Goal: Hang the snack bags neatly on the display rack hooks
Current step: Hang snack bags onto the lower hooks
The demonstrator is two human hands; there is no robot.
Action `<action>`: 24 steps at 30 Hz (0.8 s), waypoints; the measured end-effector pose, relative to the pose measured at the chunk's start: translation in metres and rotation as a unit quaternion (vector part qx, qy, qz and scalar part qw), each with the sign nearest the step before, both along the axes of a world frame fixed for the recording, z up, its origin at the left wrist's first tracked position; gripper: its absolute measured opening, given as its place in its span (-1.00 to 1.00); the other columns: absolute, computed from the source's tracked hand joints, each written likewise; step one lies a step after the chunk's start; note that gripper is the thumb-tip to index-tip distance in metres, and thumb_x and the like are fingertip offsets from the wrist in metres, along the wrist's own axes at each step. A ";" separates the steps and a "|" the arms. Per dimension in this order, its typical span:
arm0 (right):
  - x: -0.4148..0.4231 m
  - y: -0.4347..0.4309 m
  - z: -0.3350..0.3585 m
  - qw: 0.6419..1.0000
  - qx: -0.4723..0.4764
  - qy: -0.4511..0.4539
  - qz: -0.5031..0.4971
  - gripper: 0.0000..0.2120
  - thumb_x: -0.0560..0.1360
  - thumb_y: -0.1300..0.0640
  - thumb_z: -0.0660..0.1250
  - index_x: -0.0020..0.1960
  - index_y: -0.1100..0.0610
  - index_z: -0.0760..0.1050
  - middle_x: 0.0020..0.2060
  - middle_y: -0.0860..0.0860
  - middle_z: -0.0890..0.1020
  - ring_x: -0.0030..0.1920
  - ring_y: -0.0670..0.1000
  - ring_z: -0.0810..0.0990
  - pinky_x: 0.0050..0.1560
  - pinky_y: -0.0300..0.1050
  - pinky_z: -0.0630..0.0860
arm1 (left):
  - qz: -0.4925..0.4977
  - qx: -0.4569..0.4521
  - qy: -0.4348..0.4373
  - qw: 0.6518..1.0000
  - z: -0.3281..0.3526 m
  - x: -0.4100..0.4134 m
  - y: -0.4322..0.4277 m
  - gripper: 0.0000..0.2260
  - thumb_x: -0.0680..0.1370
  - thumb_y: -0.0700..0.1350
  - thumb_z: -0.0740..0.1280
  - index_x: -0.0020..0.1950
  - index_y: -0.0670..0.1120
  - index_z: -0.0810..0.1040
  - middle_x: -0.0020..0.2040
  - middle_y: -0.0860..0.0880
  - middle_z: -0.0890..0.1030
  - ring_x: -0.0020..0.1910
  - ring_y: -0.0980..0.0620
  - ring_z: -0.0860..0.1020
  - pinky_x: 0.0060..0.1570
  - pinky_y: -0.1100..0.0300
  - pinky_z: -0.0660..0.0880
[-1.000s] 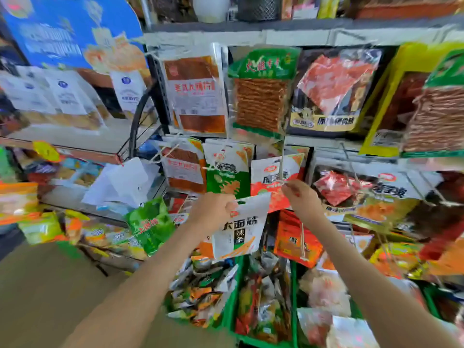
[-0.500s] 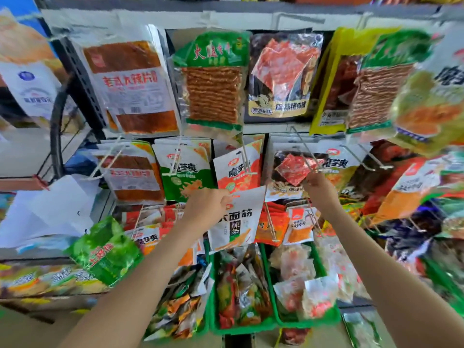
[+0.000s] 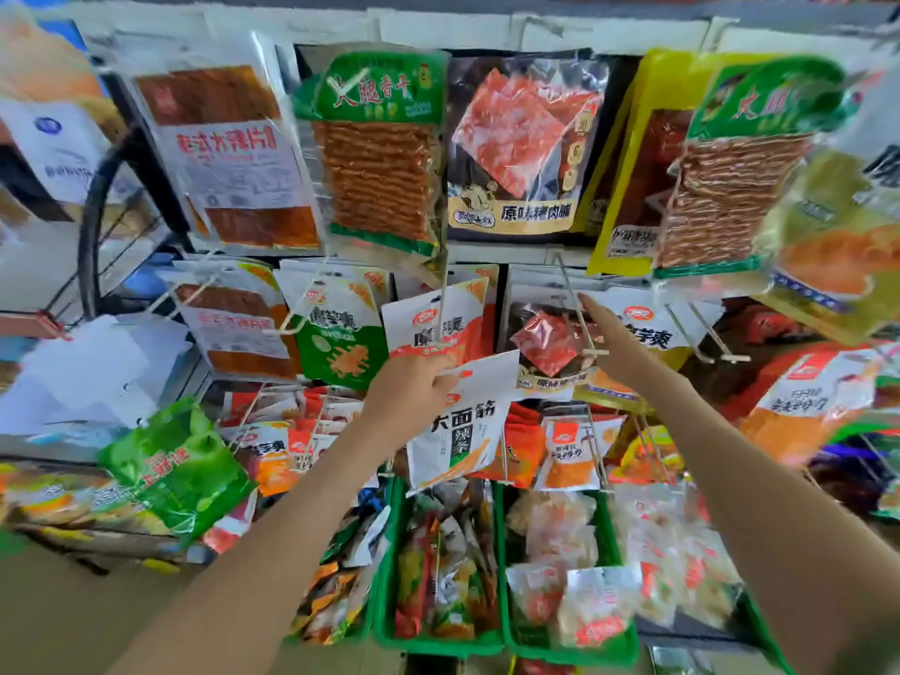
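My left hand [image 3: 411, 389] pinches the top left corner of a white snack bag [image 3: 462, 426] with black characters and an orange and green lower part. The bag hangs tilted in front of the middle row of the rack. My right hand [image 3: 616, 343] reaches up with straight fingers to a bare metal hook [image 3: 577, 309] in the middle row, its fingertips touching the hook's rod. Behind that hook hangs a dark bag with red meat slices [image 3: 543, 341].
Large bags fill the top row: a clear one with a white label [image 3: 229, 158], a green-topped one [image 3: 380, 148], a black one [image 3: 526, 143]. Green bins [image 3: 438, 645] of small packets stand below. More hooks [image 3: 706, 333] jut out on the right.
The camera has swung right and closer to the rack. My right hand has moved from a lower hook up and right to the bare hook. My left hand still holds the white bag.
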State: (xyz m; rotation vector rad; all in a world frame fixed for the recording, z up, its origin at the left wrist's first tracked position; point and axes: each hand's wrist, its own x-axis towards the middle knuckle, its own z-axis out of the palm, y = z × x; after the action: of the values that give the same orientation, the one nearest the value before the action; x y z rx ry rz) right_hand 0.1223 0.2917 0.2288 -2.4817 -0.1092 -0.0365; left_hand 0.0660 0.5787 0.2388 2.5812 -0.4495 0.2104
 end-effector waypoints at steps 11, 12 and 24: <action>-0.014 -0.015 -0.003 0.986 -0.062 -0.141 0.069 -0.88 0.45 0.40 0.27 -0.05 0.36 0.55 -0.14 0.25 0.53 -0.04 0.20 0.42 -0.12 -0.18 0.20 | 0.109 0.035 0.047 0.992 0.003 -0.012 -0.036 -0.82 0.58 -0.05 0.25 0.07 -0.04 0.62 -0.08 -0.06 0.65 -0.15 -0.08 0.57 -0.21 0.12 0.48; -0.019 -0.016 -0.003 0.986 -0.059 -0.140 0.073 -0.87 0.47 0.35 0.29 -0.01 0.34 0.55 -0.11 0.23 0.52 -0.01 0.18 0.42 -0.08 -0.18 0.22 | 0.120 0.031 0.054 0.991 0.006 -0.014 -0.037 -0.80 0.58 -0.06 0.26 0.10 -0.06 0.62 -0.05 -0.07 0.65 -0.17 -0.07 0.55 -0.19 0.12 0.48; -0.063 -0.047 0.008 0.990 0.000 -0.107 0.089 -0.88 0.44 0.24 0.38 -0.22 0.29 0.55 -0.30 -0.02 0.42 -0.18 -0.01 0.38 -0.23 -0.25 0.24 | 0.100 0.093 0.059 0.989 0.028 -0.007 -0.052 -0.79 0.60 -0.06 0.22 -0.08 -0.10 0.60 -0.33 0.00 0.52 -0.45 0.14 0.37 -0.50 0.22 0.19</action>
State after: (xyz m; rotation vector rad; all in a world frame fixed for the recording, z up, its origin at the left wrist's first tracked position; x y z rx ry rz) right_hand 0.0592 0.2445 0.2366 -2.4508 -0.4204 -0.2282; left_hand 0.0587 0.5266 0.2666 2.8047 -0.1745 0.0863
